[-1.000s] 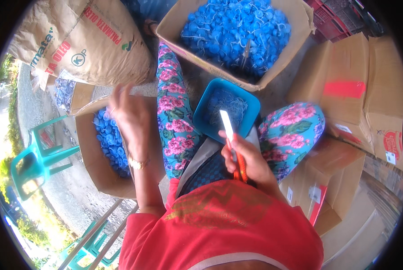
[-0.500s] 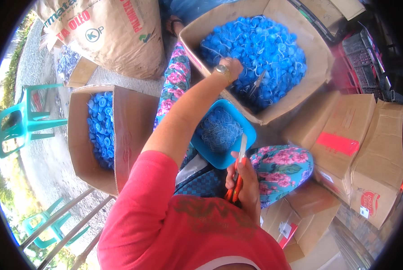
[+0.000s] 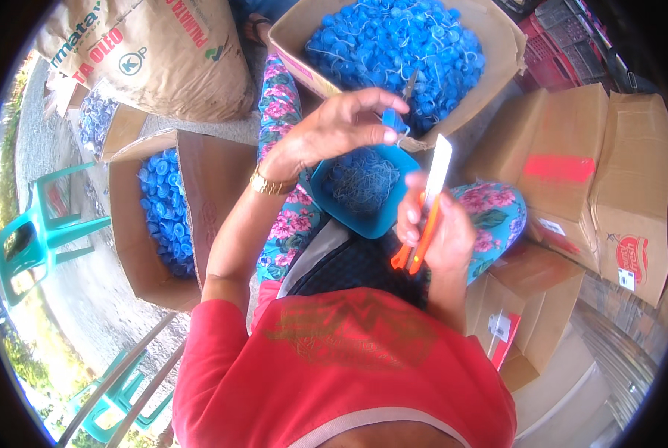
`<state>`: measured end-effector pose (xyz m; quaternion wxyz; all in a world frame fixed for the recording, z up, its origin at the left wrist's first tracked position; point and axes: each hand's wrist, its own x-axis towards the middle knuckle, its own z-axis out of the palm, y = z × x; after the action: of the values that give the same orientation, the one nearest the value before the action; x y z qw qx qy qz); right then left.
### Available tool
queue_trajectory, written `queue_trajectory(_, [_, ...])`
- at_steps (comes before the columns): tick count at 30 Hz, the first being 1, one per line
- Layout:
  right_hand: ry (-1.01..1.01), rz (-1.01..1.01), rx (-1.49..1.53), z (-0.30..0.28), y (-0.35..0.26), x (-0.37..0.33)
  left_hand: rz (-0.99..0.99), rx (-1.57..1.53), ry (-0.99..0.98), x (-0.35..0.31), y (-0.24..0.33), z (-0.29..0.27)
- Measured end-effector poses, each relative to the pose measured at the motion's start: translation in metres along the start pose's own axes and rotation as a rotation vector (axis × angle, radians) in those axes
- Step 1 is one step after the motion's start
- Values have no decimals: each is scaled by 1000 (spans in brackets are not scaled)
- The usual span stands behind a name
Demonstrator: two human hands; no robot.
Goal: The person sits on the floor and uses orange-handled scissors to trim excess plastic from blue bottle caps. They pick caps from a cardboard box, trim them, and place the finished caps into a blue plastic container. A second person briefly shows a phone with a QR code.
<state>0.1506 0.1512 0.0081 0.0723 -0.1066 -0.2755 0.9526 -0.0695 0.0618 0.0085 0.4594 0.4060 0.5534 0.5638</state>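
Note:
In the middle, my left hand [image 3: 334, 127] pinches a small round blue plastic cap [image 3: 393, 119] between thumb and fingers. My right hand [image 3: 453, 231] is closed round an orange-handled snap-off cutter [image 3: 426, 228], its pale blade pointing up, just right of the cap and apart from it. Below the left hand, between my legs, a blue plastic tub [image 3: 367, 225] holds a tangle of thin plastic strips [image 3: 360, 183]. Beyond my hands stands a large cardboard box [image 3: 509, 45] full of blue caps with loose strips [image 3: 393, 48]. A pointed metal tool [image 3: 411, 84] lies on those caps.
On the left, an open carton [image 3: 218, 201] holds more blue caps [image 3: 168, 209]. A big paper sack [image 3: 147, 67] stands behind it. Green plastic chairs [image 3: 39, 228] are farther left. Cardboard boxes [image 3: 558, 172] crowd the right side, with red crates [image 3: 554, 45] behind them.
My left hand has come back from the large box to above the tub, now with a blue cap in it. My right hand has lifted the cutter up and right, towards the cap.

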Motion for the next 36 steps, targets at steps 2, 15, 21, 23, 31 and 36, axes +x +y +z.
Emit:
queue_trajectory(2, [-63,4,22,10,-1,3,24,-32,32,-16,8,10])
queue_trajectory(15, [-39,42,-11,28,13,-5,152,407,226,-67,47,47])
queue_trajectory(21, [-30,35,-85,35,5,-8,64,-96,212,-78,46,52])
queue_trajectory(23, [-49,49,-66,34,4,-9,56,-125,205,-81,46,52])
queue_trajectory(31, [-58,-11,-56,35,10,-13,59,-150,201,-82,51,52])
queue_trajectory(36, [147,-446,-919,38,16,-14,22,-121,183,-84,45,52])
